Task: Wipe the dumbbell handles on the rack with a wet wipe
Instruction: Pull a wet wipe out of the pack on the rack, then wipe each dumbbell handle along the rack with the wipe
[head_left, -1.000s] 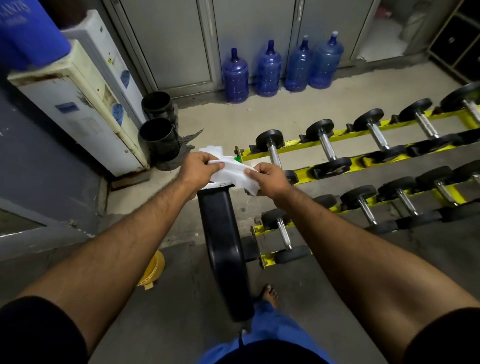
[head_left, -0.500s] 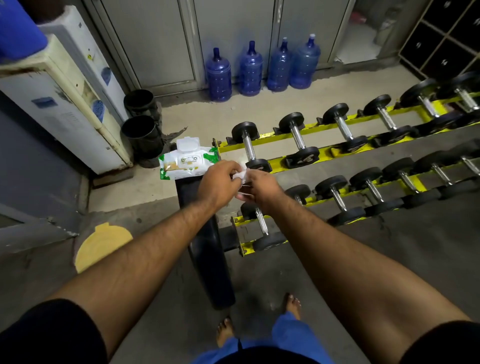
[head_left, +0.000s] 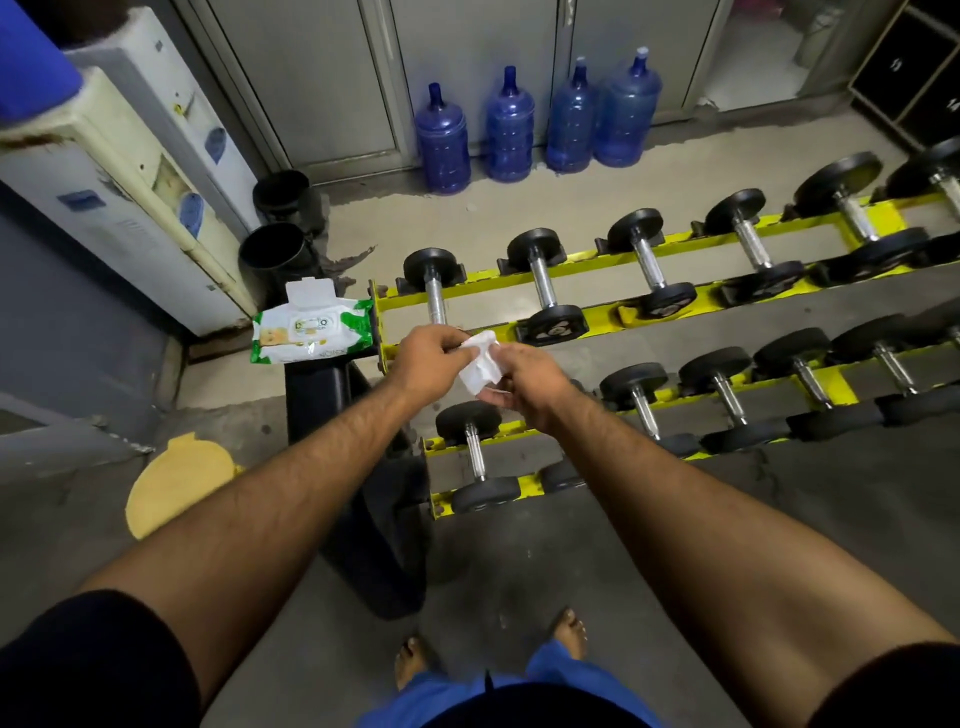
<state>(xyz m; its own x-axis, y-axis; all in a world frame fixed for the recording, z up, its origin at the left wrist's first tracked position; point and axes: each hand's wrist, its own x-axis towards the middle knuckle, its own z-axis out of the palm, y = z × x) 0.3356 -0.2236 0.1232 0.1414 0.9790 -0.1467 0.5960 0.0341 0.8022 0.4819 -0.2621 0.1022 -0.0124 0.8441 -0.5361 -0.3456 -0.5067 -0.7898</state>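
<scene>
Head view, the only one we're getting: both hands are working the wipe (head_left: 480, 364) in mid-air over the near left end of the rack (head_left: 675, 244). The left hand (head_left: 434, 358) is pinching its top edge between thumb and fingers, a tight grip, and the right hand (head_left: 524, 384) is curling under it, fingers closed on the lower part. So both are holding the same wipe and nothing else, and it's sitting bunched between them, not touching any dumbbell yet.

Looks to me like the folding step before the first pass. My take on doing it well: be folding it into a flat pad rather than a ball (a wad only cleans with its high spots), then be wrapping that pad around the handle and twisting while sliding end to end. The nearest handle (head_left: 435, 306) is just beyond the left hand, on the top tier, so starting there and working rightwards along the row makes sense.

The pack (head_left: 311, 335) is lying lid-open on the black surface (head_left: 317, 384) by the rack's left end, so fresh ones are within reach.
</scene>
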